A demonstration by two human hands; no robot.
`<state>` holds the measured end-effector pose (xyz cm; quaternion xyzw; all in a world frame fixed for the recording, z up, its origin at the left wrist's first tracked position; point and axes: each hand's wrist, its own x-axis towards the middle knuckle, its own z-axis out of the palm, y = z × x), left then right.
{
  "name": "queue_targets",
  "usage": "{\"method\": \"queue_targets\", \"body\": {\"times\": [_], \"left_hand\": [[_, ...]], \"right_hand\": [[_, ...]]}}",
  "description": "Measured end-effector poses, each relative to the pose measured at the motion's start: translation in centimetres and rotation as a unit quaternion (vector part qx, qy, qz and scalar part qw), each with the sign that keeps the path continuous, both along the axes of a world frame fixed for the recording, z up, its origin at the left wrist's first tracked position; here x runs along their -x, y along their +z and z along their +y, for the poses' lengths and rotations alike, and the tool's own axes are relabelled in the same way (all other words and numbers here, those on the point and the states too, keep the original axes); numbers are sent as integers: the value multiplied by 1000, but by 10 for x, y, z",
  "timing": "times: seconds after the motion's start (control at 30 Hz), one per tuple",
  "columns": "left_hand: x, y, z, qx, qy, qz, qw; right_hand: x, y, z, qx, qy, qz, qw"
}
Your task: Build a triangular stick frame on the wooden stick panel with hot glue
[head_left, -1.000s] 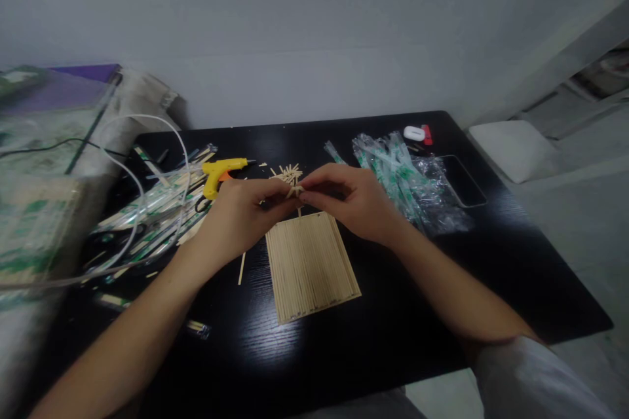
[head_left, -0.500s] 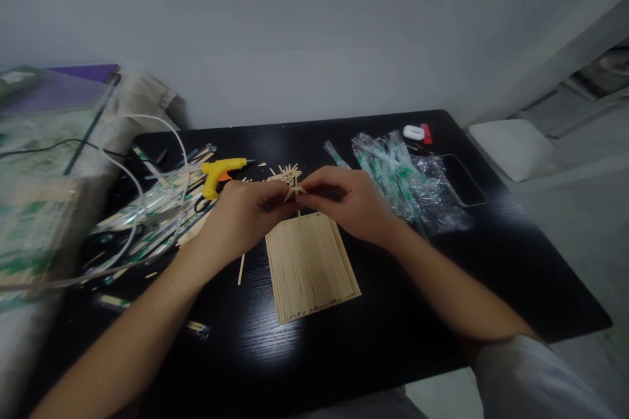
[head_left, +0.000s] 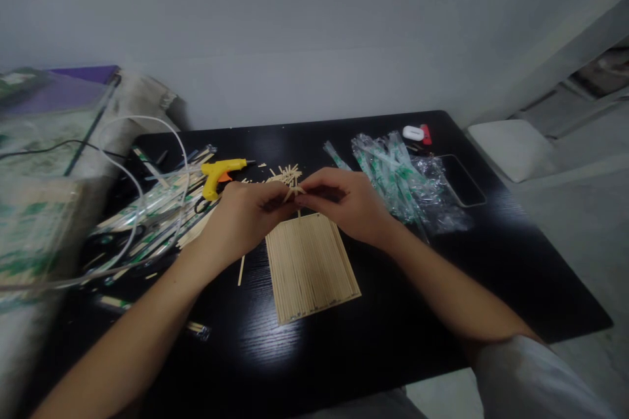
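Observation:
My left hand and my right hand meet above the far edge of a flat panel made of thin wooden sticks. Both are closed in a pinch on a small frame of joined wooden sticks, one hand at each side. One stick of the frame points down toward the panel; whether it touches cannot be made out. Just behind the fingers lies a heap of short cut sticks. A yellow hot glue gun with an orange trigger rests beyond my left hand.
Left on the black table lie wrapped chopsticks under a looping white cable. To the right are crumpled plastic wrappers, a phone, a white case and a red object. A single stick lies beside the panel.

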<state>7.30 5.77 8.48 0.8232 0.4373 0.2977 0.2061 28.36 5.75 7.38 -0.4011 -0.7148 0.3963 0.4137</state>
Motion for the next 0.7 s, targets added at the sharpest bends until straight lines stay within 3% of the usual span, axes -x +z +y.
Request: {"method": "queue_targets", "body": {"times": [0.7], "left_hand": [[2,-4,0,-10,-4,13,1000]], "right_hand": [[0,-2,1,-27,-1,8,1000]]}}
